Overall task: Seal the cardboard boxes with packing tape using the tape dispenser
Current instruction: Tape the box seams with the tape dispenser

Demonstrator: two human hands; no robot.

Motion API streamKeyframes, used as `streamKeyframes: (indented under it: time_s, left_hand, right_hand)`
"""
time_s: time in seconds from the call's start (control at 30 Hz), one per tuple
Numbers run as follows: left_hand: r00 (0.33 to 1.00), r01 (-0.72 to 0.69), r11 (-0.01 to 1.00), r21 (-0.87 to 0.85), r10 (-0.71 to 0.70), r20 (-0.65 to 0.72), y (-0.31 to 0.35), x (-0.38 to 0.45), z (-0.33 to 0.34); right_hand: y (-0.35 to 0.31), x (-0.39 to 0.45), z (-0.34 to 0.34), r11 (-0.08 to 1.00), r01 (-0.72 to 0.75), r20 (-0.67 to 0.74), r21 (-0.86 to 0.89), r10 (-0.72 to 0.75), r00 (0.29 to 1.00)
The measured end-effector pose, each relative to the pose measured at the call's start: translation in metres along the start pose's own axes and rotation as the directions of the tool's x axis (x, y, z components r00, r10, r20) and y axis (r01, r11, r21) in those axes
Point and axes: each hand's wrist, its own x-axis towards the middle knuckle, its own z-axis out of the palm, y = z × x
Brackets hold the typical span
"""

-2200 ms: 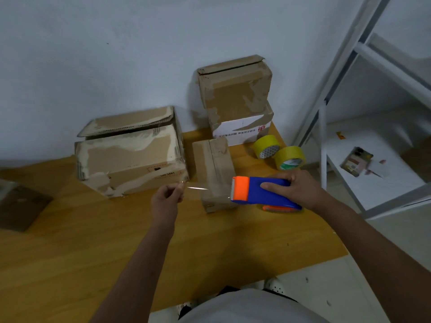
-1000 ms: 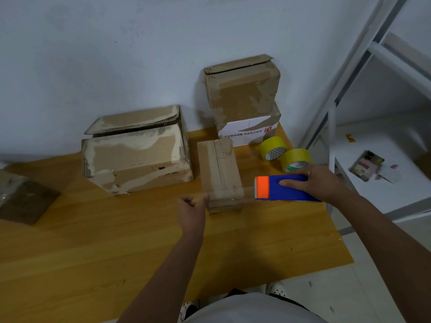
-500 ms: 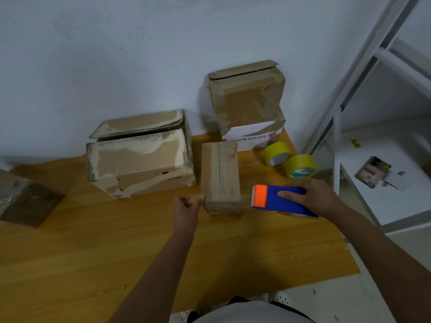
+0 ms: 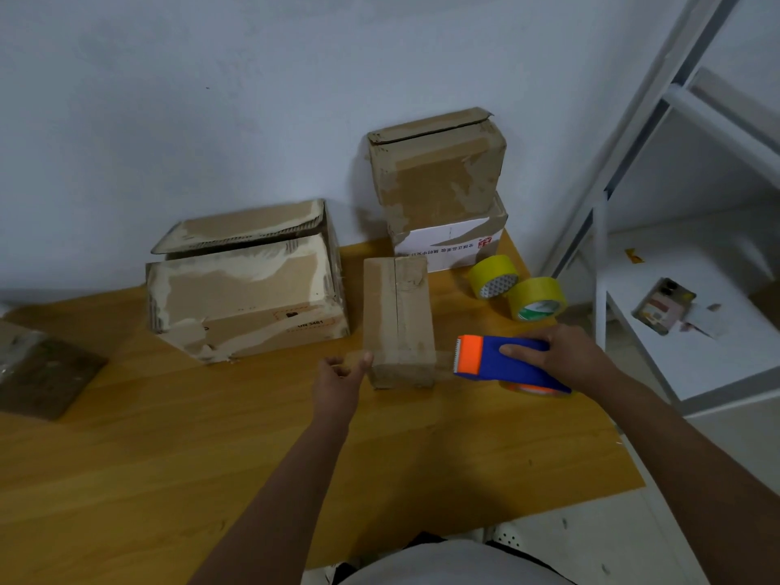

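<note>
A small narrow cardboard box (image 4: 399,314) lies on the wooden table (image 4: 211,437), its short end toward me. My right hand (image 4: 561,356) grips a blue and orange tape dispenser (image 4: 498,358) just right of the box's near end. A strip of clear tape (image 4: 441,357) runs from the dispenser across the near top of the box. My left hand (image 4: 337,377) pinches the strip's free end at the box's left side.
A large worn box (image 4: 245,297) with a loose lid stands to the left. Two boxes (image 4: 443,196) are stacked at the back against the wall. Two yellow tape rolls (image 4: 519,291) lie at the back right. A white metal shelf (image 4: 675,289) stands right of the table.
The tape strip was held in the air before the box; both hands have lowered it across the box's near end. The dispenser now sits lower, beside the box.
</note>
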Motion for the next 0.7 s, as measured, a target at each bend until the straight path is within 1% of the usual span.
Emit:
streamKeyframes:
  time_s: [0.07,0.13,0.2,0.3,0.33,0.37,0.4,0.43,0.47,0.5,0.53,0.57,0.63,0.7]
  left_hand:
    - [1.000,-0.008,0.999,0.036,0.008,-0.017,0.001,0.002,-0.002]
    - [0.998,-0.051,0.993,0.106,0.055,-0.033,0.004,0.004,-0.006]
    - [0.995,-0.094,0.979,0.182,0.096,-0.003,0.008,0.004,-0.010]
    - [0.994,-0.105,0.949,0.298,0.089,0.066,0.006,0.003,-0.015]
    - [0.987,-0.159,0.928,0.338,0.145,0.066,0.005,-0.001,-0.017]
    - [0.960,-0.279,0.881,0.383,0.271,0.077,0.004,-0.007,-0.019]
    - [0.889,-0.449,0.783,0.429,0.439,0.129,0.004,-0.014,-0.019]
    - [0.774,-0.623,0.631,0.462,0.584,0.247,0.004,-0.019,-0.017]
    - [0.644,-0.755,0.456,0.472,0.651,0.402,0.003,-0.021,-0.013]
    - [0.544,-0.828,0.303,0.471,0.635,0.548,0.001,-0.021,-0.009]
    - [0.498,-0.854,0.194,0.484,0.577,0.648,0.000,-0.020,-0.005]
    - [0.498,-0.850,0.133,0.510,0.520,0.694,-0.002,-0.017,-0.003]
    - [0.524,-0.831,0.096,0.548,0.465,0.714,-0.005,-0.006,-0.006]
    - [0.500,-0.843,0.063,0.535,0.461,0.733,-0.004,0.001,-0.012]
  right_hand:
    - [-0.001,0.001,0.000,1.000,0.001,-0.006,-0.015,-0.001,1.000]
    - [-0.003,0.001,0.001,1.000,0.019,-0.012,-0.020,-0.019,1.000]
    - [-0.005,0.002,0.001,0.999,0.040,-0.017,-0.025,-0.041,0.999]
    - [-0.006,0.003,0.001,0.999,0.032,-0.019,-0.039,-0.033,0.999]
    - [-0.005,0.003,0.000,0.999,0.029,-0.020,-0.041,-0.029,0.999]
    - [-0.005,0.003,0.000,0.999,0.027,-0.021,-0.037,-0.028,0.999]
    - [-0.005,0.003,-0.001,0.999,0.026,-0.022,-0.031,-0.027,0.999]
    - [-0.004,0.003,-0.001,0.999,0.025,-0.024,-0.028,-0.025,0.999]
    - [-0.004,0.003,-0.001,0.999,0.024,-0.025,-0.029,-0.024,0.999]
    - [-0.003,0.003,0.000,0.999,0.022,-0.025,-0.035,-0.023,0.999]
    - [-0.003,0.004,0.000,0.999,0.018,-0.023,-0.044,-0.019,1.000]
    - [-0.002,0.004,0.000,0.998,0.015,-0.021,-0.056,-0.016,1.000]
    - [0.001,0.004,-0.001,0.998,0.010,-0.024,-0.065,-0.011,1.000]
    - [0.004,0.003,-0.003,0.998,0.007,-0.014,-0.061,-0.008,1.000]
